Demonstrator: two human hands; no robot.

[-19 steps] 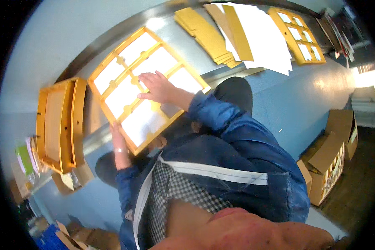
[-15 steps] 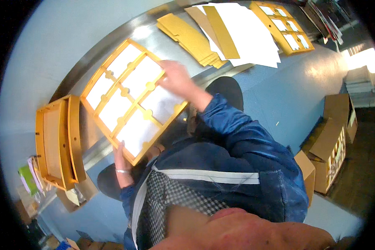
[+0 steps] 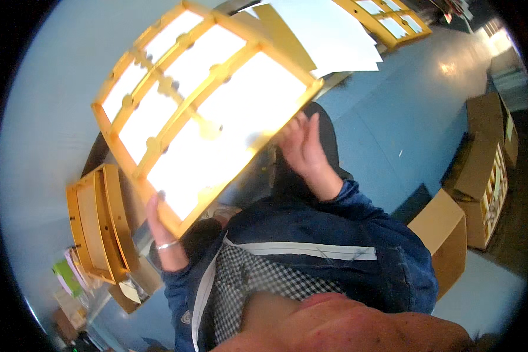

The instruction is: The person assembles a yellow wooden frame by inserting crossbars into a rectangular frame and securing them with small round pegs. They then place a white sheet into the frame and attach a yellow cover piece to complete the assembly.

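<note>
A yellow divided tray (image 3: 118, 151) with white-lined compartments and notched dividers is held tilted up before me. Glare washes out much of its white lining. My left hand (image 3: 163, 230), with a bracelet at the wrist, grips the tray's near left corner, thumb over the rim and the other fingers hidden behind. At the tray's near right side is my right hand (image 3: 306, 151), palm showing and fingers stretched out. Its fingertips are close to the tray's edge; whether they touch it I cannot tell.
White sheets (image 3: 337, 38) and a yellow strip (image 3: 286, 38) lie beyond the tray. Another divided yellow tray (image 3: 387, 36) is at the far right. Yellow frames (image 3: 120, 226) stand at left, near a green packet (image 3: 67, 277). Cardboard boxes (image 3: 443, 226) sit at right.
The tray has been raised and tilted, and now covers the yellow card pieces behind it. My right hand has left the tray's far right rim and come down to its near right side.
</note>
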